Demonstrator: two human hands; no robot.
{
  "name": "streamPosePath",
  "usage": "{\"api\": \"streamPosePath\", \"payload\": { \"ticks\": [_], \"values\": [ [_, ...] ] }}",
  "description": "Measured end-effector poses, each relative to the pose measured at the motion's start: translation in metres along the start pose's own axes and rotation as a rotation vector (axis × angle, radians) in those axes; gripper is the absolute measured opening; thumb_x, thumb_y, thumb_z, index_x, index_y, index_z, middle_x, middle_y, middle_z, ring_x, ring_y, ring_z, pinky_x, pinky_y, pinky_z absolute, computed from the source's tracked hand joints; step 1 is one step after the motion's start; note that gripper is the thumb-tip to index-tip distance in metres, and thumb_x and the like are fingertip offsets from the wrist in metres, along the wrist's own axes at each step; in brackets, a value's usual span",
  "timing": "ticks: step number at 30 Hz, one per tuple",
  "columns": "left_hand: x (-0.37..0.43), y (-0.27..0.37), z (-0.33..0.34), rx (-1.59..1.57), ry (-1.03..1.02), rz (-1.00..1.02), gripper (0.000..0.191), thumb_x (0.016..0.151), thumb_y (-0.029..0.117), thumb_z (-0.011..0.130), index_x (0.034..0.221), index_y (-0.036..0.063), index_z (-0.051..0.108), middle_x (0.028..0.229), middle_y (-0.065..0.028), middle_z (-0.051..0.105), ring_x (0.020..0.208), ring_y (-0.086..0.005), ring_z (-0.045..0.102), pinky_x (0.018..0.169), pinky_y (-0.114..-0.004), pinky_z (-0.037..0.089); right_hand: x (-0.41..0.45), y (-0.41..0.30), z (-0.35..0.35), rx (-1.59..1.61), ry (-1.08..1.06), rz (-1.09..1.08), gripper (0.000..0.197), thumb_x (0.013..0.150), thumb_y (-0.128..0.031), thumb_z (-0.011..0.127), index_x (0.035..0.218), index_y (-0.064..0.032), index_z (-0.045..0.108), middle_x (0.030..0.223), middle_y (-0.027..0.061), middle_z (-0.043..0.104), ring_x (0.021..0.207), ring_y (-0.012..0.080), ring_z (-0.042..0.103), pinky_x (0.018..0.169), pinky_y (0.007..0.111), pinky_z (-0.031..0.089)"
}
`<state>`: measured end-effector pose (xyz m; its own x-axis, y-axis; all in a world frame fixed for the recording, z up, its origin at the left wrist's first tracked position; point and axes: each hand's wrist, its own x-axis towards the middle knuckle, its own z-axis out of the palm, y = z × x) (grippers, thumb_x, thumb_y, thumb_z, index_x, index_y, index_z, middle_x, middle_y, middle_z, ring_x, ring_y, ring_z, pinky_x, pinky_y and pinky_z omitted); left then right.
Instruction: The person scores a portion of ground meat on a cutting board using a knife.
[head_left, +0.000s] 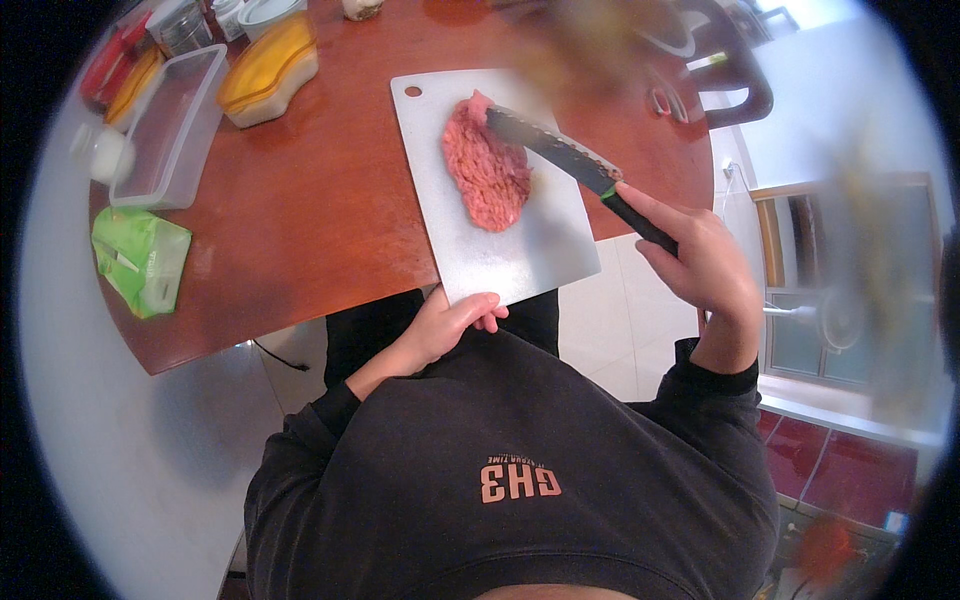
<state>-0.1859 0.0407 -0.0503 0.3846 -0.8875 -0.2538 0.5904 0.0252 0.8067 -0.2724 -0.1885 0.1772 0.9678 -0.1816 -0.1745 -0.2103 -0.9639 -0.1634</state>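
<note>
A flattened slab of raw minced meat (489, 180) lies on the far part of a white plastic cutting board (517, 262). My right hand (697, 259) grips the black handle of a kitchen knife (555, 150), its index finger stretched along the handle. The dark blade, with bits of meat along one edge, points to the upper left. Its tip touches or hangs just over the meat's far end; I cannot tell which. My left hand (461, 319) holds the board's near edge, thumb on top. That end of the board juts past the table edge.
On the wooden table (322, 187) stand an uncovered clear plastic container (169, 142), a yellow-lidded container (268, 71), a small white bottle (105, 154) and a green plastic packet (142, 259). Scissors (667, 103) lie at the right, near a dark chair (739, 82). Blurred smudges cover parts of the view.
</note>
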Motion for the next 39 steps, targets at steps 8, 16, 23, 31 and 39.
{"api": "streamPosePath", "payload": {
  "ticks": [8, 16, 23, 31, 39],
  "values": [
    [0.0, 0.003, -0.001, 0.029, -0.036, 0.003, 0.026, 0.096, 0.022, 0.056, 0.098, -0.002, 0.067, 0.09, -0.0092, 0.069, 0.077, -0.0128, 0.061, 0.072, -0.027, 0.047, 0.018, 0.003, 0.022, 0.053, -0.004, 0.016, 0.057, 0.084, -0.01, 0.061, 0.14, -0.0148, 0.052, 0.087, 0.0235, 0.067, 0.08, 0.0397, 0.067, 0.071, 0.048, 0.051],
    [0.0, -0.002, 0.0, 0.011, -0.006, 0.002, 0.026, 0.097, 0.023, 0.056, 0.101, -0.0017, 0.064, 0.094, -0.0112, 0.069, 0.078, -0.0131, 0.061, 0.073, -0.028, 0.047, 0.024, -0.016, 0.013, -0.118, -0.123, 0.073, 0.061, 0.083, -0.008, 0.064, 0.142, -0.014, 0.051, 0.088, 0.0218, 0.067, 0.08, 0.0407, 0.066, 0.07, 0.047, 0.05],
    [0.0, -0.005, -0.001, 0.042, 0.02, 0.018, 0.026, 0.096, 0.022, 0.056, 0.101, -0.0023, 0.064, 0.093, -0.0123, 0.068, 0.077, -0.0144, 0.061, 0.072, -0.029, 0.047, 0.024, -0.011, -0.012, -0.038, 0.036, -0.126, 0.049, 0.087, -0.014, 0.06, 0.136, -0.011, 0.055, 0.087, 0.0222, 0.069, 0.08, 0.0393, 0.068, 0.071, 0.048, 0.052],
    [-0.002, -0.005, 0.001, 0.035, 0.033, 0.002, 0.025, 0.096, 0.021, 0.055, 0.1, -0.0019, 0.064, 0.091, -0.0115, 0.068, 0.076, -0.0145, 0.061, 0.072, -0.029, 0.047, 0.02, 0.001, 0.052, 0.029, -0.039, 0.031, 0.062, 0.084, -0.006, 0.064, 0.143, -0.0124, 0.049, 0.096, 0.0229, 0.068, 0.083, 0.0421, 0.066, 0.074, 0.047, 0.051],
    [0.001, -0.001, 0.001, -0.014, 0.029, -0.001, 0.025, 0.098, 0.02, 0.054, 0.103, -0.0028, 0.064, 0.093, -0.0111, 0.069, 0.077, -0.0136, 0.061, 0.074, -0.028, 0.047, 0.007, -0.002, 0.098, 1.33, 0.026, 0.038, 0.063, 0.098, -0.013, 0.051, 0.157, -0.0139, 0.027, 0.077, -0.0025, 0.05, 0.054, 0.006, 0.047, 0.049, 0.021, 0.04]
  ]
}}
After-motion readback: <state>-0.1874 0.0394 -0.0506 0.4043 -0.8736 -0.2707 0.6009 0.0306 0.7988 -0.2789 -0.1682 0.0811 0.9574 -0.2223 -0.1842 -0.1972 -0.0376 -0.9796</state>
